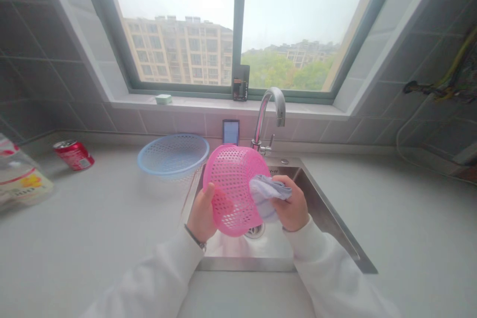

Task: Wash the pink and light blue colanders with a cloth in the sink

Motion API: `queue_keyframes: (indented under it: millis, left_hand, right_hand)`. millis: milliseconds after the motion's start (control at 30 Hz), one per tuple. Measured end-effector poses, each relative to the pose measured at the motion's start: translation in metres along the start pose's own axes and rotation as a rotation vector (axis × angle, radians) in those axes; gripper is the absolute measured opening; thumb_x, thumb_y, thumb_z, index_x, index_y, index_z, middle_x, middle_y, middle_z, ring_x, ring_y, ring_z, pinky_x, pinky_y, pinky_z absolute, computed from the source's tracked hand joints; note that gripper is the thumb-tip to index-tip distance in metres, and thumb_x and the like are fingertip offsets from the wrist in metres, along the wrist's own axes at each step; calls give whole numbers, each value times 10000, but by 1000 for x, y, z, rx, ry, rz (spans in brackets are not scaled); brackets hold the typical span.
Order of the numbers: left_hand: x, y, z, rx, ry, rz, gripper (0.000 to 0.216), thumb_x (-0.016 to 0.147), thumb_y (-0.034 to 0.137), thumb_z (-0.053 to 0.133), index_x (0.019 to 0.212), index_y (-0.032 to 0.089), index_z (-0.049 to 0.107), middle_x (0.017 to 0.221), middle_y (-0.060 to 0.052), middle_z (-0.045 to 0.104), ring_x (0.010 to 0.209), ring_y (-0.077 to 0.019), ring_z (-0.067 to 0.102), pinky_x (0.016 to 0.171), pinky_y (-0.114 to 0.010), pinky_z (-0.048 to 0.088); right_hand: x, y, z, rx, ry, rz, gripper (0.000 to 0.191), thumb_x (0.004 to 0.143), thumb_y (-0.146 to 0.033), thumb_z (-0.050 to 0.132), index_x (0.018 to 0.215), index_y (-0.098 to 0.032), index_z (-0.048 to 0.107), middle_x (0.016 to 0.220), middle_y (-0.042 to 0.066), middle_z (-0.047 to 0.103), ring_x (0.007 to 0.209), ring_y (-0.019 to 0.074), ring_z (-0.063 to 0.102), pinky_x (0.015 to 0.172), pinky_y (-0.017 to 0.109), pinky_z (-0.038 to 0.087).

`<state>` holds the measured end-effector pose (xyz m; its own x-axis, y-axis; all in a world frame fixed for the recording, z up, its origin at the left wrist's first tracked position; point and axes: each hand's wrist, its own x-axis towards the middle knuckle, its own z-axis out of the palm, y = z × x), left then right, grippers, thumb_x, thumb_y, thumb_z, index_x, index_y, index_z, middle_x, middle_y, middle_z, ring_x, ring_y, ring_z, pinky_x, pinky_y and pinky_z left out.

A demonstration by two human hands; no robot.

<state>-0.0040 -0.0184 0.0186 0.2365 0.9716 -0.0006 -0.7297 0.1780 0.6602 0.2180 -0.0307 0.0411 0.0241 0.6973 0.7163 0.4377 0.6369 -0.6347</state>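
Observation:
My left hand (203,213) grips the rim of a pink plastic colander (231,184), holding it tilted on its side above the steel sink (328,218). My right hand (294,206) is closed on a pale blue-white cloth (266,194), which is pressed against the colander's outer surface. Both of my sleeves are white. The sink drain shows just below the colander.
A blue colander (173,155) sits on the counter left of the sink. A red can (74,154) lies on its side at far left, near a plastic bag (18,179). The tap (270,114) rises behind the sink, with a phone (230,132) propped against the wall.

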Motion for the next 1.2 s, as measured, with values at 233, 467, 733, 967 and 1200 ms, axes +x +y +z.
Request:
queue_keyframes:
  millis: [233,467,733,967,1200]
  left_hand:
    - [1,6,0,-35,-68,-73,460,689,550,844,856,149,696,600,4,637,502,-120,571,497,-222,471]
    - [3,2,-1,99,-71,-184,404,700,447,862,830,135,641,587,26,586,460,-93,554,441,-190,453]
    - [2,0,-10,206,-37,-243,474,661,502,871,736,137,578,561,27,562,439,-105,565,423,-207,463]
    - [5,-4,-8,200,-89,-223,511,627,517,889,784,122,607,579,29,565,452,-104,570,445,-221,499]
    - [4,3,-10,295,-109,-245,546,561,529,920,735,113,612,581,12,570,455,-96,549,449,-218,490]
  right_hand:
    - [6,18,-5,-73,47,24,219,841,-422,680,900,-211,677,754,26,709,623,208,644,553,329,514]
    - [8,30,-12,-89,161,37,186,809,-402,703,868,-230,664,678,7,670,557,206,598,489,323,473]
    - [5,21,-7,-89,89,-21,175,833,-386,684,902,-226,679,735,21,707,598,211,641,522,332,507]
    - [4,31,-10,-108,191,31,231,813,-435,713,902,-228,662,732,20,688,596,209,617,527,328,492]
    - [4,18,-9,-83,54,40,224,828,-417,677,911,-209,676,784,49,708,653,223,643,581,344,521]
